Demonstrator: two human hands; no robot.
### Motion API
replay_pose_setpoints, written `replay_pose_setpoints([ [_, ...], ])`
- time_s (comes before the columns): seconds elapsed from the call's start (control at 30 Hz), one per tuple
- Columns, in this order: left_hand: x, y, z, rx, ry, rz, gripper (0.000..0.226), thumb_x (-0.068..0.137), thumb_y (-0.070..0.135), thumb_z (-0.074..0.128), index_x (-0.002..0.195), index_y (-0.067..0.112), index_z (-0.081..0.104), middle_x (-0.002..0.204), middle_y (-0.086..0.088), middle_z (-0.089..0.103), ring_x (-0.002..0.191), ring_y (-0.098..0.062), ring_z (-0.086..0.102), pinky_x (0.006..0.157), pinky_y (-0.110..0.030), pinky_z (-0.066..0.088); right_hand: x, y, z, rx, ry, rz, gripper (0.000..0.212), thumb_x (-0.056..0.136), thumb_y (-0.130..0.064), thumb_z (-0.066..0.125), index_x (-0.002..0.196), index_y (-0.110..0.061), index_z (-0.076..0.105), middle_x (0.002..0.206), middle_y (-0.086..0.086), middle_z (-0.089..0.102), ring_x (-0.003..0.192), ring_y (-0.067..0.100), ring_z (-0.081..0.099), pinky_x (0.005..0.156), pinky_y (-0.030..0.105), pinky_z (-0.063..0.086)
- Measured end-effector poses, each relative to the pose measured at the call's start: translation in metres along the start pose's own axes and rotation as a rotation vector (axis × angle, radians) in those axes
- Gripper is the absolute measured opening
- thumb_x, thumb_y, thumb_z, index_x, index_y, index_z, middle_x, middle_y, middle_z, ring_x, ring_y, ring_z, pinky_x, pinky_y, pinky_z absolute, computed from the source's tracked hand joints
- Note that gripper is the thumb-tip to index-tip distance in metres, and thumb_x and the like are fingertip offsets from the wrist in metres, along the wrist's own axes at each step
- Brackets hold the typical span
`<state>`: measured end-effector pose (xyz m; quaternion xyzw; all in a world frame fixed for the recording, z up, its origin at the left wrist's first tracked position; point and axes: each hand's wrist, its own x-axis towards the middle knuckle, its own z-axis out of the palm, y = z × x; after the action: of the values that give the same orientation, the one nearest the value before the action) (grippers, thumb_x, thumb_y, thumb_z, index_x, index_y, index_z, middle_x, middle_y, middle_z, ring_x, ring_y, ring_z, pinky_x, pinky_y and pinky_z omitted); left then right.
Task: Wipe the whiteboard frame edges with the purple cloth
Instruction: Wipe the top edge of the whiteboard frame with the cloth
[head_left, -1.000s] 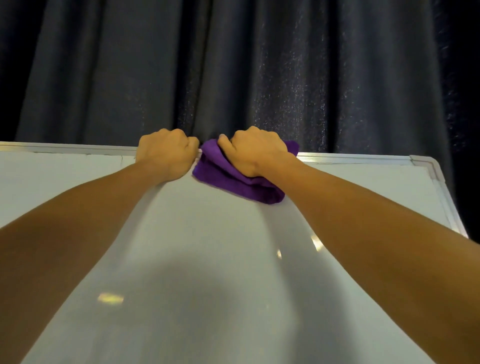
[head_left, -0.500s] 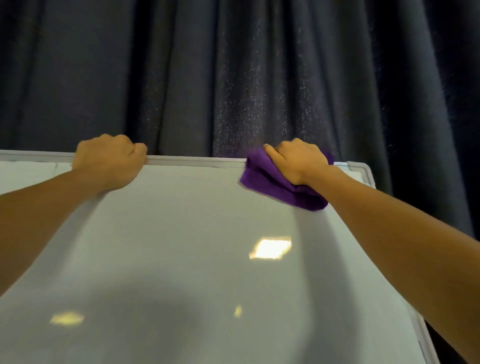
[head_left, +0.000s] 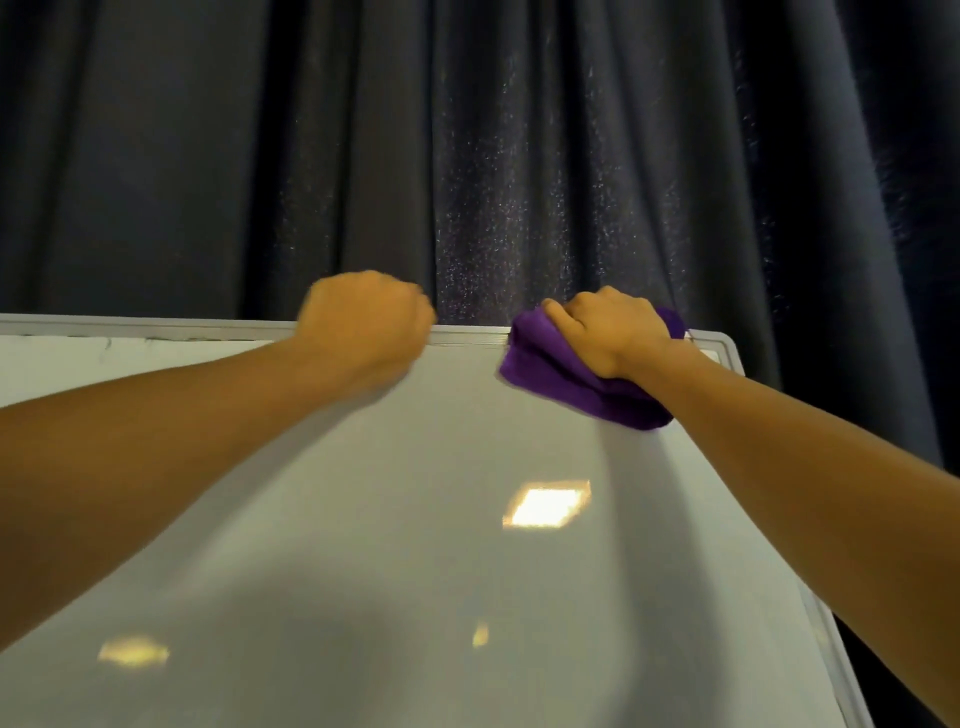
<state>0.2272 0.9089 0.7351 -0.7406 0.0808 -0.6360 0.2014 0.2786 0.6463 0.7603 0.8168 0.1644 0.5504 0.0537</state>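
Observation:
A white whiteboard fills the lower view, its grey metal frame (head_left: 156, 328) running along the top edge to a rounded corner (head_left: 727, 347) at the right. My right hand (head_left: 613, 332) presses a bunched purple cloth (head_left: 566, 382) onto the top frame just left of that corner. My left hand (head_left: 366, 319) is closed in a fist over the top frame near the middle, slightly blurred. The cloth hangs down over the board face below my right hand.
A dark pleated curtain (head_left: 467, 156) hangs close behind the board. The right frame edge (head_left: 841, 670) runs down to the lower right. Ceiling lights reflect on the board face (head_left: 545, 506).
My right hand and cloth slid right along the top frame toward the corner. My left hand has shifted right along the frame, closer to the cloth.

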Motion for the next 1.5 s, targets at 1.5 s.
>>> replay_pose_setpoints([
  [1.5,0.046,0.098,0.019,-0.193,-0.020,-0.112,0.017,0.089,0.014,0.043,0.083,0.011,0.059,0.076,-0.014,0.061,0.055,-0.028,0.040,0.054,-0.040,0.040,-0.112,0.082,0.022,0.510,0.152,1.031,0.074,0.092,-0.065,0.015,0.101,-0.009,0.062,0.080,0.005,0.058,0.069,0.023,0.055,0.061,0.035,0.042],
])
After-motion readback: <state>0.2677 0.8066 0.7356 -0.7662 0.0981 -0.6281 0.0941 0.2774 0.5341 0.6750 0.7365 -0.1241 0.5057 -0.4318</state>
